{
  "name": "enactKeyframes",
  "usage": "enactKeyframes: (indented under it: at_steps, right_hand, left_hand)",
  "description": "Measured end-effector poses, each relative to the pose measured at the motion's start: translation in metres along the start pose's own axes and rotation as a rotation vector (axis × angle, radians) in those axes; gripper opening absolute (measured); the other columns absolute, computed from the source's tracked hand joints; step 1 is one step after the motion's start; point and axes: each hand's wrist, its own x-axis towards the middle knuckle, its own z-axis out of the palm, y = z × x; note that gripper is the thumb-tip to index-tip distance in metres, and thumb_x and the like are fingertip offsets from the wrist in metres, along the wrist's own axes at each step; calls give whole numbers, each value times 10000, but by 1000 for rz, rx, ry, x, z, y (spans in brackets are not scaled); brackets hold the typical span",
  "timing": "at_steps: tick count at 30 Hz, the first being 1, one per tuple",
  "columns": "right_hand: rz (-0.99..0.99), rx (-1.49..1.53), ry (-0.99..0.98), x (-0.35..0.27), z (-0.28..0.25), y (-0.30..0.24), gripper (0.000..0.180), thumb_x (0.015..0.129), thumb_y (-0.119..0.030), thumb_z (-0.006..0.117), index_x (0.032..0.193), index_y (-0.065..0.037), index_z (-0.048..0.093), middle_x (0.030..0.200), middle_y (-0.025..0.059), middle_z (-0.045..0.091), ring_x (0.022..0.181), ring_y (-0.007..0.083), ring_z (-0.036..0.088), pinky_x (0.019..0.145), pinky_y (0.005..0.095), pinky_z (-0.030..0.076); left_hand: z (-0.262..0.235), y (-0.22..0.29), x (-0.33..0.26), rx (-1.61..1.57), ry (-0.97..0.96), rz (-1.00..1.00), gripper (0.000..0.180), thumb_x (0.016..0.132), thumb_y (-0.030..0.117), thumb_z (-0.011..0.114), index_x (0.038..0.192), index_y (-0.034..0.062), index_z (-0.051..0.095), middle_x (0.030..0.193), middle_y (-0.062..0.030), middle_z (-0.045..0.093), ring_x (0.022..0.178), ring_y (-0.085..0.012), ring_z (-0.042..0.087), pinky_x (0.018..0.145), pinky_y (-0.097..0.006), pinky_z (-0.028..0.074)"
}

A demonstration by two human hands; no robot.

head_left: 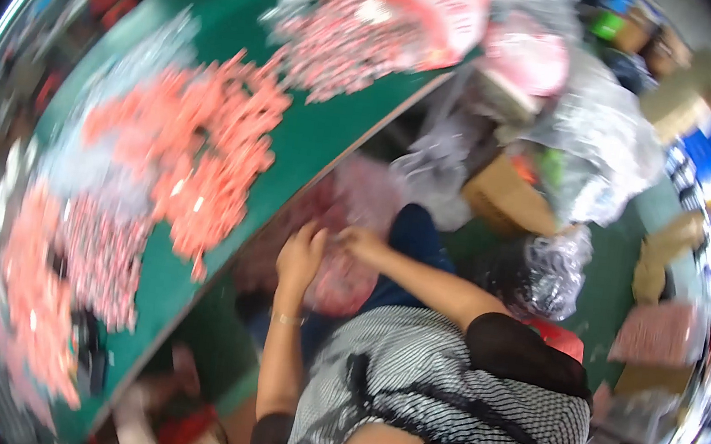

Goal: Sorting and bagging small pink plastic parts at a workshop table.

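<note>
In my lap lies a clear plastic bag [346, 285] with pinkish-red contents, against dark blue trousers. My left hand [302, 253] is closed at the bag's upper part, fingers curled inward. Just beside it, my right hand [361, 246] pinches the bag too, its fingertips close to the left ones. Blur hides exactly which fold each hand grips. More pink translucent plastic [355, 191] spreads beyond my hands, next to the table edge.
Along my left runs a green table [288, 156] bearing coral strips [208, 195], pink-and-grey patterned strips [103, 253] and more patterned strips [341, 47] farther off. Right of me stand an open cardboard box [509, 197], a large clear plastic bag [601, 137] and a dark plastic bundle [549, 272].
</note>
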Motion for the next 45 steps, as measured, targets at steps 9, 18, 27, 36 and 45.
enactKeyframes:
  at_steps: [9,18,27,36,45]
  right_hand:
    - [-170,-624,239,29,22,49,198,770,-127,655,953,-59,686,860,202,652,817,345,645,716,423,509]
    - [-247,-744,266,36,20,28,306,774,-116,654,1066,-32,617,1035,258,605,963,445,594,831,484,489]
    - [-607,-689,182,16,2,34,221,774,-27,609,993,-17,635,997,226,603,883,414,600,770,461,492]
    - [-522,-417,-571,-14,12,-113,153,816,-49,665,963,-11,690,871,99,676,761,192,658,658,321,516]
    - [-766,-483,-482,-12,40,-280,147,863,-36,640,997,-4,691,863,45,657,748,99,599,657,246,471]
  left_hand:
    - [-83,16,-36,-112,122,-17,251,869,148,668,1068,-4,672,964,-165,682,767,-268,649,682,-336,516]
    - [-113,35,-49,-167,220,-10,234,868,88,674,1078,-15,664,929,-121,668,713,-186,615,649,-292,498]
    - [-147,44,-45,-137,380,36,209,857,76,684,1049,-7,672,850,-104,654,660,-177,583,603,-286,464]
    - [-175,-6,-30,222,848,-2,205,804,47,672,1009,46,669,929,-105,634,832,-279,599,728,-368,492]
    - [-212,-40,9,77,961,-295,211,846,195,677,986,38,656,850,-119,680,731,-301,646,680,-406,504]
